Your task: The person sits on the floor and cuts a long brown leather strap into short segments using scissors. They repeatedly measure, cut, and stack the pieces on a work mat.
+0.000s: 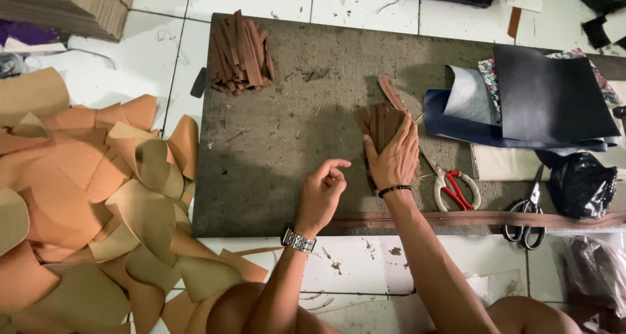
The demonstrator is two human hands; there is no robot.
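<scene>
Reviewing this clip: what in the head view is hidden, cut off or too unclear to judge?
- Brown strips: the right hand covers their near ends, so their count is unclear.
- Left hand: the fingers curl inward; anything pinched cannot be told.
- Black scissors: the tips run under the black bag.
- Tan pieces: cut off by the left and bottom edges.
- Dark sheets: they hide what lies beneath.
</scene>
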